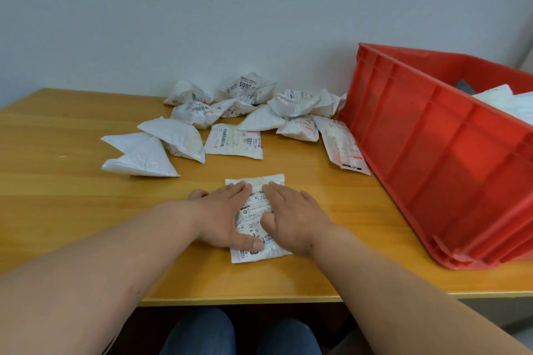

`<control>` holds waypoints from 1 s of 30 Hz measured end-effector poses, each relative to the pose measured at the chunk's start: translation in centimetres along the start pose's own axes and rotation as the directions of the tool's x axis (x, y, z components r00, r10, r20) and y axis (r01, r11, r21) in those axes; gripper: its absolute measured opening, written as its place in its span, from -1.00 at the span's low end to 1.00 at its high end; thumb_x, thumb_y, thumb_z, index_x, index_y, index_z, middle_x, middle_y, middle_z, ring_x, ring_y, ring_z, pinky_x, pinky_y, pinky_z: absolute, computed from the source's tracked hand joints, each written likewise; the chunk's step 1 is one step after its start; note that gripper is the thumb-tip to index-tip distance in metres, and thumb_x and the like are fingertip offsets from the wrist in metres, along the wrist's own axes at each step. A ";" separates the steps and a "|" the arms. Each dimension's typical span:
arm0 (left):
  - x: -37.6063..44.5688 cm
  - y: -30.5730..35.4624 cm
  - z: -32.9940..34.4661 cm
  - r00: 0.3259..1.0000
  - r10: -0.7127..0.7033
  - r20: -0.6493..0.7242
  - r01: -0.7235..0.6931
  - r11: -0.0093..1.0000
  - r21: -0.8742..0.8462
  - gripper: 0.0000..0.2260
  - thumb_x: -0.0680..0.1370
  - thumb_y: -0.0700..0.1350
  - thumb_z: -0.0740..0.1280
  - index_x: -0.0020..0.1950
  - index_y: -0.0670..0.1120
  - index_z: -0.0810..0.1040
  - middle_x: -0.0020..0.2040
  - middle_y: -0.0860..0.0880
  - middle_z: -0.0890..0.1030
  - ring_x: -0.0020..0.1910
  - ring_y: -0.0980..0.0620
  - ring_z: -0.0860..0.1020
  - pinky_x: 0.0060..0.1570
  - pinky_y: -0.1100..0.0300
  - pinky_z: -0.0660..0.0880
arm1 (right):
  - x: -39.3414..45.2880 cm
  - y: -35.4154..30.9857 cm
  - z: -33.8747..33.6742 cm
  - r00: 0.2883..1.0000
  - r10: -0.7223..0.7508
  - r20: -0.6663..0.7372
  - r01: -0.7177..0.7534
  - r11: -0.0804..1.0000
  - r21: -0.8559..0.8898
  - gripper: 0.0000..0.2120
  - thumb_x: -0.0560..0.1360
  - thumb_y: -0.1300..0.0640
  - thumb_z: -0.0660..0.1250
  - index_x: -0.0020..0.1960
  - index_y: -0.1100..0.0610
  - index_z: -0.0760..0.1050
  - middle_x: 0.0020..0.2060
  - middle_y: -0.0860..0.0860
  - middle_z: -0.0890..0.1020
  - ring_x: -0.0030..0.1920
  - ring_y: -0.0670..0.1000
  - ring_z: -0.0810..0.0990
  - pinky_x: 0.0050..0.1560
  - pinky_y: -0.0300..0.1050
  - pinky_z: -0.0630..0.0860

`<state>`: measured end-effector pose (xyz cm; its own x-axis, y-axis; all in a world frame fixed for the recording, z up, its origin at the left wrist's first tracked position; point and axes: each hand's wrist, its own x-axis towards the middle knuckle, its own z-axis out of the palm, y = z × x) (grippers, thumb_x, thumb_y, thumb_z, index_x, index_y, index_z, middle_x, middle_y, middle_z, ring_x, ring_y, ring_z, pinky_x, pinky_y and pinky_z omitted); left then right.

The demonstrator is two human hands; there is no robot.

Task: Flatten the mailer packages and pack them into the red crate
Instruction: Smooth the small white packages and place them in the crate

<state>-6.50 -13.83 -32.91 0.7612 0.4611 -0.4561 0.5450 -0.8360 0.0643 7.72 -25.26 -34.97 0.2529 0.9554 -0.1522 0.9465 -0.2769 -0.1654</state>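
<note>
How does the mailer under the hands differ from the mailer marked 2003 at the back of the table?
The mailer under the hands lies flat near the front edge; the 2003 mailer is crumpled and puffed up by the wall. The first is pressed by both hands; the second lies untouched. Both are white with printed labels.

Landmark: the crate (450, 158), on the right part of the table (57, 210).
Mailer under the hands (256, 216): left of the crate, near the table's front edge.
Left hand (225, 216) and right hand (291, 216): side by side on this mailer.
Pile of mailers (230, 118): left of the crate, behind the hands.
Flat mailers (507, 104): inside the crate.
</note>
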 end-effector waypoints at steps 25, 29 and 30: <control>-1.7 2.1 0.3 0.992 0.069 -0.103 -0.073 0.997 -0.030 -0.17 0.48 0.33 0.31 0.58 -0.02 0.07 0.59 0.06 0.07 0.54 0.03 0.15 0.46 0.04 0.23 | -2.0 -1.2 -0.4 0.988 0.001 -0.152 -0.021 0.991 -0.131 -0.63 0.63 -0.04 0.04 0.23 0.06 0.54 0.26 0.00 0.52 0.33 0.09 0.35 0.32 0.05 0.24; -2.5 2.2 1.0 0.997 0.076 -0.010 -0.075 0.993 0.089 -0.18 0.56 0.36 0.10 0.60 -0.01 -0.25 0.59 0.06 -0.30 0.57 0.09 -0.23 0.54 -0.05 -0.08 | -3.7 -1.0 0.2 1.000 0.019 -0.013 -0.020 0.995 -0.095 -0.46 0.67 -0.09 -0.10 0.61 0.03 0.03 0.61 -0.04 0.01 0.58 0.00 -0.02 0.52 0.13 -0.04; -2.6 2.2 1.3 0.998 0.069 0.002 -0.069 0.992 0.105 -0.19 0.57 0.36 0.06 0.58 -0.01 -0.30 0.57 0.06 -0.34 0.56 0.09 -0.26 0.54 -0.08 -0.12 | -3.9 -1.0 0.4 1.000 0.027 0.015 -0.025 0.996 -0.080 -0.45 0.68 -0.10 -0.14 0.63 0.02 -0.07 0.62 -0.07 -0.09 0.59 -0.03 -0.11 0.54 0.14 -0.14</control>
<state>-7.72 -17.27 -32.76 0.7964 0.4017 -0.4520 0.4514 -0.8923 0.0022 5.73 -28.76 -34.56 0.2750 0.9461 -0.1714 0.9529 -0.2919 -0.0827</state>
